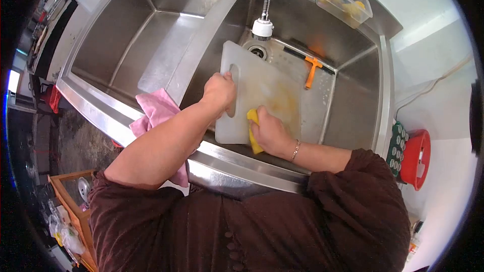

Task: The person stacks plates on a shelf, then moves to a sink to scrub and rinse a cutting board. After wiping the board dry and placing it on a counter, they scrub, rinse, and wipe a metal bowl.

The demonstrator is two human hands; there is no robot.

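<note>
A white cutting board (pixel 259 80) is held tilted over the right basin, with yellowish stains on its right part. My left hand (pixel 220 93) grips it through the handle slot at its left edge, fingers wrapped round the rim. My right hand (pixel 272 132) is closed on a yellow sponge (pixel 255 136), which rests against the board's lower face. Part of the sponge is hidden under my fingers. Above the board hangs the white faucet head (pixel 262 29) on its flexible metal hose; no water stream is visible.
An orange-handled squeegee (pixel 311 70) lies in the right basin (pixel 353 116) near the drain (pixel 258 52). A pink cloth (pixel 156 111) drapes over the front rim. The left basin (pixel 166 35) adjoins. A clear plastic container (pixel 344 2) with yellow items sits at the back right corner.
</note>
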